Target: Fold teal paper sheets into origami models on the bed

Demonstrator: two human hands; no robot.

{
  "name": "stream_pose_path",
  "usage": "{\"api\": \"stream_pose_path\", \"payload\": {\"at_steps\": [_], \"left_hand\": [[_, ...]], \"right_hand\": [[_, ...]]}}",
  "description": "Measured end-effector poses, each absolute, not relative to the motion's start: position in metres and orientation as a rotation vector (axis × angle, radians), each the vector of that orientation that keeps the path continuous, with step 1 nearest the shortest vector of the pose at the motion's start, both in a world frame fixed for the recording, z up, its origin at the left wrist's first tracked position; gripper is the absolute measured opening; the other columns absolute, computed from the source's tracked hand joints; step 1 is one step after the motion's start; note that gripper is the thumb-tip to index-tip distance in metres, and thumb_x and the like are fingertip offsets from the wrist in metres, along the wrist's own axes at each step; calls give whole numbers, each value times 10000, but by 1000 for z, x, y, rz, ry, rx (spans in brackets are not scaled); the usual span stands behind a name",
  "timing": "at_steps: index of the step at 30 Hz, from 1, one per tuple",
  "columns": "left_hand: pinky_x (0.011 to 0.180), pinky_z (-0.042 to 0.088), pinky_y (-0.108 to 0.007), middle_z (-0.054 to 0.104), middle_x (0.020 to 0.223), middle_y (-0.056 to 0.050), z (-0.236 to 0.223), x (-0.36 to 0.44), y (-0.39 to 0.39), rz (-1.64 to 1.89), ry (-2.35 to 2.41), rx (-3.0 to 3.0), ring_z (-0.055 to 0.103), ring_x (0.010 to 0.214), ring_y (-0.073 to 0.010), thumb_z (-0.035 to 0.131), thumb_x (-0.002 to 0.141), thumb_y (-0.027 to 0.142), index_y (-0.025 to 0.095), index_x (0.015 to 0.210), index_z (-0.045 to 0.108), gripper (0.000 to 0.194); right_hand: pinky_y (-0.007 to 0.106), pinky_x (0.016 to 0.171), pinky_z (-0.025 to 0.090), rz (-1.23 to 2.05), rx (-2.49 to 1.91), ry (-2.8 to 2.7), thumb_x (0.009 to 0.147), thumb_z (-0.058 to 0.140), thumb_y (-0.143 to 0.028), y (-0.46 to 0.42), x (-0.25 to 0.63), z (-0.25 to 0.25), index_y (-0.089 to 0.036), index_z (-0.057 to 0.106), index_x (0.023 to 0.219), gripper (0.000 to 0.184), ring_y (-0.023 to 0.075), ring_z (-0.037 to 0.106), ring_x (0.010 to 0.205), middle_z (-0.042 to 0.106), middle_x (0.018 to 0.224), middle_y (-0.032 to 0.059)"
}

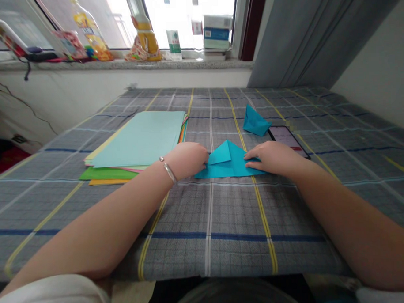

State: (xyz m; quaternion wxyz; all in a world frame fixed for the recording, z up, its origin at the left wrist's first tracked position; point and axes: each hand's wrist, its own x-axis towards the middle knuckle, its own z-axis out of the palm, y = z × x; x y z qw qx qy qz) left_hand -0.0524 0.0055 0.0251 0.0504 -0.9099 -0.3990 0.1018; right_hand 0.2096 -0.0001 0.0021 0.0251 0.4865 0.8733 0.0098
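Note:
A sheet of blue paper (237, 164), folded to a peak at the top with a flap on its left side, lies on the checked cloth in front of me. My left hand (191, 160) is at its left edge, fingers curled and closed on the paper there; the fingertips are partly hidden. On the right side of the sheet, my right hand (271, 157) rests with its fingers stretched out and slightly apart, pressing on the paper. Behind it stands a blue folded paper boat (255, 122).
A phone (286, 139) lies beside the boat, partly behind my right hand. To the left is a stack of coloured paper (145, 138) with a pale blue sheet on top. Bottles, bags and a box (217, 32) line the windowsill (102, 65) beyond the table.

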Motion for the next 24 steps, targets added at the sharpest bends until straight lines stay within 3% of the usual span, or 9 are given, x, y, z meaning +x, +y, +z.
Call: {"api": "stream_pose_path", "payload": {"at_steps": [4,8,14,24], "left_hand": [[903,503,-372,697,1065,-130,16,-47,7,192,-1162,-2799,661,995,-265,520,921,286,130,940,724,257],[1094,390,-367,577,1372,-125,-6,-44,15,-102,-791,-3062,544,1250,-239,509,960,311,136,1318,569,403],[1117,342,-410,515,1447,-119,-11,-46,16,-79,-736,-3098,495,1282,-277,525,942,488,143,1396,506,570],[1057,364,-466,461,1500,-65,-13,-42,10,-38,-775,-3038,459,1245,-324,461,950,548,196,1472,421,631]], "right_hand": [[396,789,543,23,1486,2793,858,616,-459,-4,209,3,-235,724,1151,385,295,682,1008,726,1154,77],[413,923,514,-127,1351,2948,814,685,-467,-1,211,-2,-228,700,1191,447,291,644,1102,699,1214,88],[415,1002,473,-168,1213,3036,745,747,-500,0,209,-8,-228,722,1142,482,297,596,1184,660,1286,91],[369,910,511,-75,1151,3045,849,633,-370,-9,205,1,-230,749,1047,269,251,659,1078,716,1184,61]]}}
